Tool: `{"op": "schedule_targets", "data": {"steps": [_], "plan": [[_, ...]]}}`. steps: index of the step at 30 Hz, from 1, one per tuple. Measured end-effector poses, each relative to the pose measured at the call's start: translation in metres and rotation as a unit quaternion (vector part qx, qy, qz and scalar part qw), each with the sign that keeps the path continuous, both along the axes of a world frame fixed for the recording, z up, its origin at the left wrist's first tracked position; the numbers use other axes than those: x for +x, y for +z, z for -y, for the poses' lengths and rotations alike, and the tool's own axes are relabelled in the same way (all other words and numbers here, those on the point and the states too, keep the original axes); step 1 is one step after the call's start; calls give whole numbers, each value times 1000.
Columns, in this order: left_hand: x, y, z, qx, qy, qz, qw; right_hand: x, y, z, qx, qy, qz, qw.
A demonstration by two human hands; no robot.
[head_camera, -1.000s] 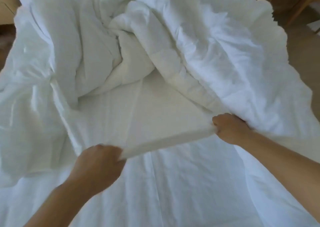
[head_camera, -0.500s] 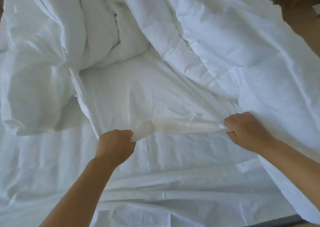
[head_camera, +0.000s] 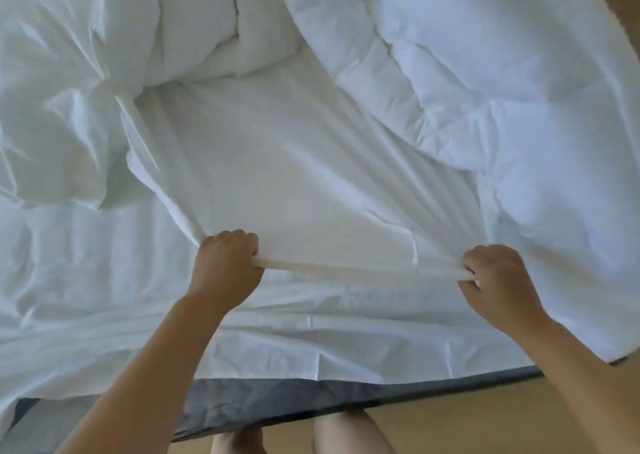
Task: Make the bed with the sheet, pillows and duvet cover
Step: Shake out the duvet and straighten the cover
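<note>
My left hand (head_camera: 227, 266) is curled into a fist round the near hem of the thin, faintly striped white duvet cover (head_camera: 311, 176). My right hand (head_camera: 498, 280) pinches the same hem between thumb and bent fingers, so the edge runs taut and straight from one hand to the other. The cover spreads away from me as a flat, creased panel over the middle of the bed. A puffy white quilted duvet (head_camera: 502, 89) lies heaped along its right side and across the top. Under my hands the wrinkled white flat sheet (head_camera: 242, 342) reaches the near edge, where the dark grey mattress side (head_camera: 277, 398) shows above the light wooden floor (head_camera: 467, 419).
</note>
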State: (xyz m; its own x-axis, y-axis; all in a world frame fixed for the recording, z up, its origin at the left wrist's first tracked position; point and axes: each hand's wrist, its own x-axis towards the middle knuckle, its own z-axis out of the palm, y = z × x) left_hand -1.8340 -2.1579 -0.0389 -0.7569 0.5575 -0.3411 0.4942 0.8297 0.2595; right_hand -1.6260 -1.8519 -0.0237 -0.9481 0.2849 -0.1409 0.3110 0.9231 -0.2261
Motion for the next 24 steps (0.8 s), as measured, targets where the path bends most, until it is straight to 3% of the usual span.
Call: {"op": "schedule_targets", "data": {"steps": [2,4,8,10,12,15,17,19,22,24], "plan": [[13,-3,-14,41,-7,3,999,3,-22,11,57,-25,132,989],[28,-8,-13,94,2,-9,996,-8,-43,35,46,-62,230,970],[50,-27,43,103,54,1,993,-30,-72,117,-70,-22,217,973],[53,-41,90,34,61,17,997,-37,-80,165,-102,30,208,972],[51,-56,149,-94,48,58,993,-42,-86,210,-110,101,209,967],[40,-68,242,-273,30,129,953,-56,-97,277,-112,213,217,946],[31,-75,295,-316,42,135,938,-71,-102,323,-99,278,230,927],[18,-82,328,-301,63,109,945,-87,-108,369,-70,303,230,922],[3,-96,345,-193,70,9,979,-121,-120,422,-7,247,217,944],[12,-99,354,-148,71,21,986,-135,-125,441,5,209,199,957]]}}
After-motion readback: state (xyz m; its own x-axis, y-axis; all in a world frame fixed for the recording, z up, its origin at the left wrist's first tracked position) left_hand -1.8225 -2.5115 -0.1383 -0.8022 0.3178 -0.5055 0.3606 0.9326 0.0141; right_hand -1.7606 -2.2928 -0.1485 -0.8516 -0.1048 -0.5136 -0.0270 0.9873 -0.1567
